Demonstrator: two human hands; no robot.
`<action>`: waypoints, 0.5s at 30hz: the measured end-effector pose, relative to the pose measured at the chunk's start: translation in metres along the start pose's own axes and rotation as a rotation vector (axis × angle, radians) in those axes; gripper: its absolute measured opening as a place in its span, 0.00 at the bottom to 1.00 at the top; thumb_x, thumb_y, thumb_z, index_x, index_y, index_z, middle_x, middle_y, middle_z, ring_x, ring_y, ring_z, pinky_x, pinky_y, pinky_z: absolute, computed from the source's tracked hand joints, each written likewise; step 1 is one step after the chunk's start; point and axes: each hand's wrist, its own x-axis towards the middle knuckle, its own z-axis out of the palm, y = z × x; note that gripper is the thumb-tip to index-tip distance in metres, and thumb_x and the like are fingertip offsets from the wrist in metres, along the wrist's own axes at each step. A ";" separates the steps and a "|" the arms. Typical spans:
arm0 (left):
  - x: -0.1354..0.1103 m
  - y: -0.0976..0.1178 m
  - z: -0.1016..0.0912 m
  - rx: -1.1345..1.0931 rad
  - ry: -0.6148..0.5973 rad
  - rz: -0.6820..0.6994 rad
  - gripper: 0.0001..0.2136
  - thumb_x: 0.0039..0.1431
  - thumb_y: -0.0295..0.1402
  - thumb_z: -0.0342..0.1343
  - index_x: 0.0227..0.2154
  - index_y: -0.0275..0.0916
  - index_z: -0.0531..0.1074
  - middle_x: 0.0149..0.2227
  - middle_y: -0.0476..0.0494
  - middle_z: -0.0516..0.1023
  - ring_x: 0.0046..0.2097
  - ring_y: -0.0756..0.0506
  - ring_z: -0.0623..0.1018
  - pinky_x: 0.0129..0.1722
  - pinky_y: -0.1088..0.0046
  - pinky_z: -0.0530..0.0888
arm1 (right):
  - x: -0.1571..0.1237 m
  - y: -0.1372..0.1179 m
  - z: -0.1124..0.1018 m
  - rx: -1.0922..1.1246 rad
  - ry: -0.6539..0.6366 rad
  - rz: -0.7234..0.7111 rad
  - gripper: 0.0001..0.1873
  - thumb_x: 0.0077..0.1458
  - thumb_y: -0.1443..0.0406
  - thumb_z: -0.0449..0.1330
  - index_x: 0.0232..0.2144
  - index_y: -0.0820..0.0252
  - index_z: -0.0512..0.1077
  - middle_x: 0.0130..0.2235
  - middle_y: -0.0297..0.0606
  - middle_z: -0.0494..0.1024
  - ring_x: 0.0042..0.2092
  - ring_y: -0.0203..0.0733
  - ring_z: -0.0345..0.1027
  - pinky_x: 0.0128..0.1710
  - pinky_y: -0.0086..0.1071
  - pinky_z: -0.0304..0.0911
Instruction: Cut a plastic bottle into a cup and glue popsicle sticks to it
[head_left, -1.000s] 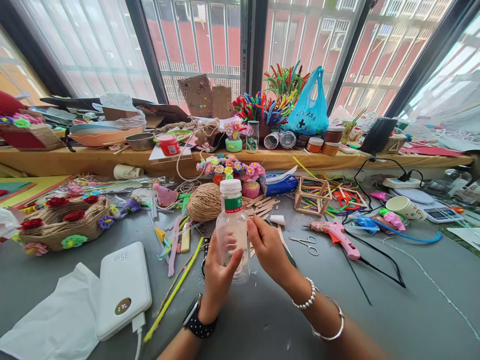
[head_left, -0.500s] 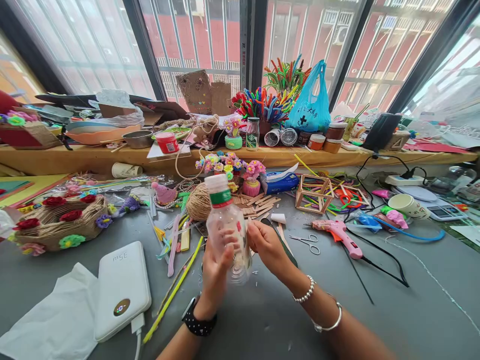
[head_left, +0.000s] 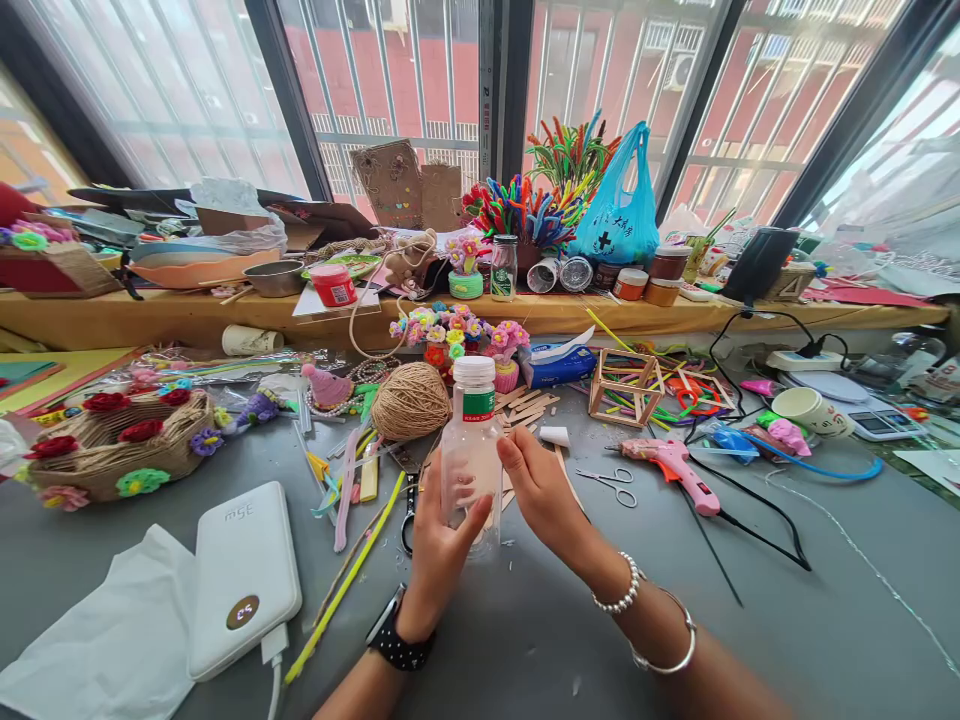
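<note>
A clear plastic bottle (head_left: 471,460) with a white cap and a green and red label stands nearly upright between my hands. My left hand (head_left: 442,530) is wrapped round its lower part, thumb in front and fingers showing through the plastic from behind. Against the bottle's right side rests my right hand (head_left: 544,490), its fingers closed together along the wall. Behind the bottle sit a ball of twine (head_left: 411,400) and scattered wooden craft sticks (head_left: 529,408). To the right of my right hand lie small scissors (head_left: 611,484) and a pink glue gun (head_left: 671,468).
A white power bank (head_left: 244,580) lies on white tissue (head_left: 112,630) at the left, near a twine basket (head_left: 112,450) with flowers. A wooden stick frame (head_left: 626,385) and tissue pack (head_left: 559,362) stand behind. The glue gun's black cord (head_left: 772,545) curves across the right side.
The bottle has turned about its length and straightened from a slight left tilt, its cap shifting right and a little lower. My right hand has moved slightly right.
</note>
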 end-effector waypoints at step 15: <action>0.001 -0.015 -0.001 0.050 -0.017 -0.012 0.31 0.46 0.39 0.57 0.54 0.42 0.55 0.44 0.41 0.69 0.41 0.44 0.72 0.40 0.65 0.71 | -0.007 0.014 0.013 0.124 0.096 0.061 0.14 0.58 0.58 0.41 0.24 0.57 0.55 0.23 0.29 0.59 0.24 0.33 0.52 0.23 0.27 0.50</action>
